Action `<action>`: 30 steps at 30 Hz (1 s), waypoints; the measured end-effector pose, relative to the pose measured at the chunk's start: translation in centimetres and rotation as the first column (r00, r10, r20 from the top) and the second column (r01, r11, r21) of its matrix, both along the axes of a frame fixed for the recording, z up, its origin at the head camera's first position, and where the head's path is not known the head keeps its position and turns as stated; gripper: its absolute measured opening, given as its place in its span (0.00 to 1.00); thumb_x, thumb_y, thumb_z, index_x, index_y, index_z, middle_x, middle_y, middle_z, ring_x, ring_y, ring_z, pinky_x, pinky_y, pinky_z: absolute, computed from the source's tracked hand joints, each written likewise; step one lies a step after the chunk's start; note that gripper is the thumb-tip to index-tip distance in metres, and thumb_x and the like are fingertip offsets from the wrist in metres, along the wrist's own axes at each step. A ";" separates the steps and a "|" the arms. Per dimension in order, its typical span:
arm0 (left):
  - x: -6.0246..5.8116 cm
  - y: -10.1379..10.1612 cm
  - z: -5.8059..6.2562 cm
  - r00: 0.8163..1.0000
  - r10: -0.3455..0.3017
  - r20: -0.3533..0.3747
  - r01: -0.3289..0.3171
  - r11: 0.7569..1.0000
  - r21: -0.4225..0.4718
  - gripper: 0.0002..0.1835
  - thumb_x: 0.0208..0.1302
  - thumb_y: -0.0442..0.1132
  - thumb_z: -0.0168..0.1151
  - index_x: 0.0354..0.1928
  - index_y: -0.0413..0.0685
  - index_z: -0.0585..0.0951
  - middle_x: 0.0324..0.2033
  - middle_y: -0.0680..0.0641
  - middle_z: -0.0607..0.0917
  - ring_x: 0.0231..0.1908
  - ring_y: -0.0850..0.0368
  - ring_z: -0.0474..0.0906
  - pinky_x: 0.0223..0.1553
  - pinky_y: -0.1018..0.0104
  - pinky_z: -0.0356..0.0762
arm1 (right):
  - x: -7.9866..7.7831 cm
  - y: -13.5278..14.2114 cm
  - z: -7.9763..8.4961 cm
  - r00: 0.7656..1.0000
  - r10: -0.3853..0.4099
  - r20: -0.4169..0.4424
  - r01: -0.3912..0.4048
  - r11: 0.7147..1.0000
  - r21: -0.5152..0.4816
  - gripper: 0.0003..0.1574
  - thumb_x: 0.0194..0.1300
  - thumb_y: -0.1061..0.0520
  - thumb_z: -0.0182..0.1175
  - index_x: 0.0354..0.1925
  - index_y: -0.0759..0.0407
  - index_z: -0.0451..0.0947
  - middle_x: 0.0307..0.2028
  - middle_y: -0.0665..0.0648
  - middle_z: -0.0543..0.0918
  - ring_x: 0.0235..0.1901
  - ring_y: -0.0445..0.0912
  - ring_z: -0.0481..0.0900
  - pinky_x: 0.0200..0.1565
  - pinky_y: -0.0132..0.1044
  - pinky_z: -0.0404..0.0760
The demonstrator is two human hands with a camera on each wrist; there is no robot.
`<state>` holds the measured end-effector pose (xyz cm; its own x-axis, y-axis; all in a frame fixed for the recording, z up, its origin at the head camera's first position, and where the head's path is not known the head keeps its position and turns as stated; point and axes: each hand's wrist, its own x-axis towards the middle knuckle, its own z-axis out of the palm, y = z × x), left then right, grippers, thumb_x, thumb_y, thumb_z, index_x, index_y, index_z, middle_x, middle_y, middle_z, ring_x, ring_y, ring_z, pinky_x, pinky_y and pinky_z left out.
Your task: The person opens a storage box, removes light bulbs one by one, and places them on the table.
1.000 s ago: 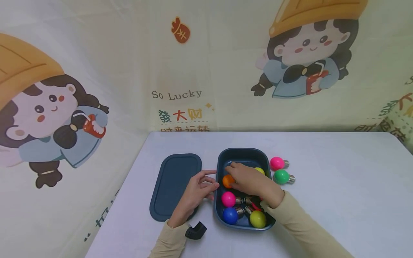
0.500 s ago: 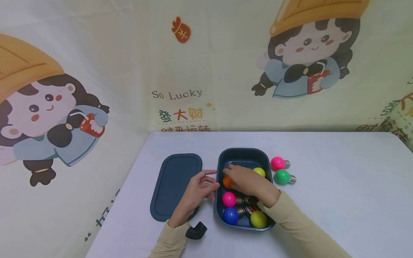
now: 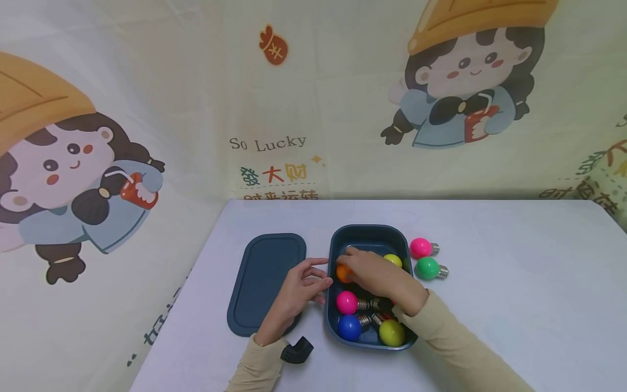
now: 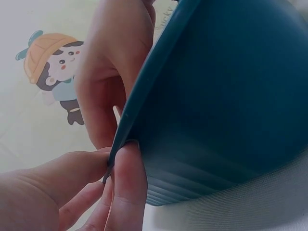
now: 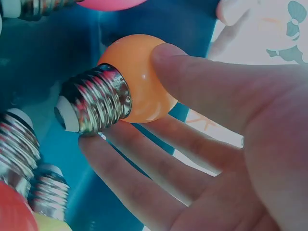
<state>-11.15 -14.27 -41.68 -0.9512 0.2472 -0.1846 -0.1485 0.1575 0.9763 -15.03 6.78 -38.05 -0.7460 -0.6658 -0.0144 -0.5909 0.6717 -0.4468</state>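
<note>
My right hand (image 3: 374,272) reaches into the dark blue box (image 3: 370,233) and holds an orange light bulb (image 5: 139,79). In the right wrist view the thumb presses on the globe while the fingers lie beneath, and the metal screw base points away from the palm. At the box's left side, my left hand (image 3: 303,288) pinches the rim between thumb and finger, as the left wrist view shows. Also in the box lie a pink bulb (image 3: 346,302), a blue bulb (image 3: 350,328), a dark yellow bulb (image 3: 392,332) and a bright yellow bulb (image 3: 393,260). A red bulb (image 5: 14,209) is partly hidden.
Left of the box a dark blue lid (image 3: 266,272) lies flat on the white table (image 3: 514,283), partly under the left forearm. Another pink bulb (image 3: 420,248) and a green bulb (image 3: 428,268) lie just right of the box. A printed cloth (image 3: 343,109) hangs behind.
My right hand has shifted slightly left within the box, its fingers now covering more of the orange bulb. The bright yellow bulb shows more clearly. My left hand has stayed at the rim.
</note>
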 end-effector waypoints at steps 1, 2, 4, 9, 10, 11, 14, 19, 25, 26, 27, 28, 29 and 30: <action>0.0 0.0 0.0 1.000 -0.001 0.001 0.001 1.000 0.000 0.28 0.64 0.39 0.68 0.64 0.42 0.74 0.40 0.41 0.82 0.31 0.56 0.82 0.31 0.64 0.86 | 0.0 0.1 0.1 1.000 -0.002 -0.002 0.002 1.000 0.001 0.20 0.65 0.58 0.66 0.55 0.60 0.80 0.38 0.55 0.78 0.33 0.46 0.79 0.42 0.37 0.85; 0.0 0.0 0.1 1.000 -0.001 0.000 0.001 1.000 0.000 0.28 0.64 0.39 0.68 0.64 0.42 0.74 0.40 0.41 0.82 0.31 0.56 0.82 0.31 0.64 0.86 | 0.1 0.2 0.3 1.000 -0.004 -0.004 0.005 1.000 0.000 0.20 0.65 0.58 0.67 0.55 0.61 0.80 0.39 0.55 0.78 0.33 0.46 0.79 0.42 0.37 0.85; 0.0 0.0 0.1 1.000 -0.003 0.002 0.003 1.000 0.002 0.28 0.64 0.39 0.68 0.64 0.42 0.74 0.40 0.41 0.82 0.31 0.56 0.82 0.31 0.63 0.86 | 0.3 0.3 0.6 1.000 -0.005 -0.007 0.005 1.000 0.000 0.20 0.65 0.58 0.66 0.55 0.61 0.80 0.40 0.56 0.78 0.33 0.46 0.80 0.42 0.38 0.86; -0.1 -0.1 0.0 1.000 -0.007 0.004 0.007 1.000 0.006 0.28 0.64 0.38 0.68 0.64 0.41 0.74 0.39 0.42 0.82 0.30 0.57 0.82 0.31 0.64 0.86 | 0.7 0.9 1.2 0.999 -0.011 -0.031 0.011 1.000 0.003 0.21 0.66 0.57 0.66 0.56 0.61 0.79 0.44 0.58 0.80 0.37 0.48 0.82 0.44 0.40 0.86; -0.1 -0.1 0.0 1.000 -0.008 0.004 0.008 1.000 0.007 0.28 0.64 0.38 0.68 0.64 0.41 0.74 0.39 0.42 0.82 0.30 0.57 0.82 0.31 0.64 0.86 | 0.8 1.1 1.2 0.999 -0.015 -0.035 0.015 1.000 0.003 0.22 0.65 0.57 0.67 0.56 0.61 0.79 0.44 0.58 0.80 0.37 0.48 0.82 0.44 0.40 0.87; -0.1 0.0 0.0 1.000 -0.008 0.005 0.008 1.000 0.007 0.28 0.64 0.38 0.68 0.64 0.41 0.74 0.39 0.42 0.82 0.30 0.57 0.82 0.31 0.65 0.86 | 0.9 1.2 1.3 0.999 -0.023 -0.035 0.023 1.000 0.005 0.22 0.65 0.57 0.67 0.56 0.61 0.80 0.44 0.57 0.80 0.37 0.48 0.82 0.43 0.40 0.87; 0.0 0.0 0.1 1.000 -0.008 0.006 0.008 1.000 0.008 0.27 0.64 0.38 0.68 0.64 0.41 0.74 0.39 0.42 0.82 0.30 0.57 0.81 0.30 0.65 0.86 | 1.2 1.6 1.6 0.999 -0.040 -0.030 0.040 0.999 0.000 0.22 0.65 0.56 0.67 0.56 0.60 0.80 0.44 0.57 0.80 0.37 0.48 0.82 0.43 0.40 0.87; 0.0 0.0 0.1 1.000 -0.006 0.005 0.006 1.000 0.006 0.28 0.65 0.38 0.68 0.65 0.41 0.73 0.39 0.41 0.82 0.30 0.57 0.82 0.30 0.66 0.86 | 1.7 2.5 2.0 0.998 -0.055 -0.031 0.054 0.998 -0.025 0.22 0.64 0.57 0.68 0.55 0.60 0.81 0.46 0.57 0.81 0.39 0.48 0.82 0.42 0.38 0.86; 0.1 0.0 0.2 1.000 -0.004 0.002 0.004 1.000 -0.001 0.27 0.65 0.39 0.68 0.65 0.42 0.74 0.40 0.41 0.82 0.29 0.57 0.82 0.31 0.66 0.86 | 2.0 3.5 2.5 0.997 -0.063 -0.036 0.062 0.997 -0.036 0.22 0.62 0.58 0.69 0.55 0.58 0.81 0.46 0.55 0.81 0.40 0.47 0.83 0.38 0.33 0.86; 0.1 0.1 0.2 1.000 -0.003 0.002 0.003 1.000 -0.001 0.27 0.65 0.39 0.68 0.65 0.42 0.74 0.40 0.41 0.82 0.29 0.57 0.82 0.30 0.66 0.86 | 2.0 3.7 2.5 0.997 -0.061 -0.036 0.060 0.997 -0.041 0.22 0.62 0.59 0.69 0.55 0.58 0.81 0.46 0.55 0.81 0.40 0.47 0.83 0.38 0.33 0.86; 0.1 0.1 0.2 1.000 -0.003 0.002 0.003 1.000 0.000 0.27 0.65 0.39 0.68 0.65 0.42 0.74 0.40 0.41 0.82 0.29 0.57 0.82 0.30 0.66 0.86 | 2.1 3.9 2.6 0.998 -0.060 -0.037 0.058 0.997 -0.047 0.22 0.62 0.59 0.69 0.55 0.58 0.81 0.47 0.55 0.81 0.40 0.47 0.82 0.38 0.33 0.86; 0.1 0.1 0.2 1.000 -0.002 0.001 0.002 1.000 0.000 0.27 0.65 0.39 0.68 0.65 0.42 0.74 0.40 0.41 0.82 0.29 0.57 0.82 0.30 0.66 0.86 | 2.1 4.1 2.7 0.998 -0.058 -0.034 0.056 0.997 -0.055 0.22 0.62 0.59 0.69 0.55 0.58 0.81 0.47 0.55 0.81 0.41 0.47 0.82 0.39 0.34 0.86; 0.1 0.1 0.2 1.000 -0.002 0.000 0.002 1.000 0.000 0.27 0.65 0.39 0.68 0.65 0.42 0.74 0.40 0.41 0.82 0.29 0.57 0.82 0.30 0.66 0.86 | 2.1 4.3 2.8 0.998 -0.056 -0.033 0.054 0.997 -0.061 0.22 0.62 0.60 0.68 0.55 0.58 0.81 0.47 0.56 0.81 0.41 0.48 0.82 0.40 0.35 0.86; 0.1 0.1 0.2 1.000 -0.002 -0.001 0.002 1.000 -0.001 0.28 0.65 0.39 0.68 0.65 0.42 0.74 0.40 0.41 0.82 0.29 0.57 0.82 0.30 0.65 0.86 | 2.1 4.5 2.8 0.998 -0.055 -0.026 0.053 0.996 -0.069 0.21 0.63 0.60 0.68 0.55 0.59 0.81 0.47 0.56 0.81 0.41 0.48 0.82 0.41 0.36 0.86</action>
<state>-11.04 -14.21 -41.48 -0.9509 0.2487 -0.1840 -0.1474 0.1587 0.9763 -12.90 11.29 -35.21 -0.7802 -0.6235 0.0506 -0.5676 0.6716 -0.4763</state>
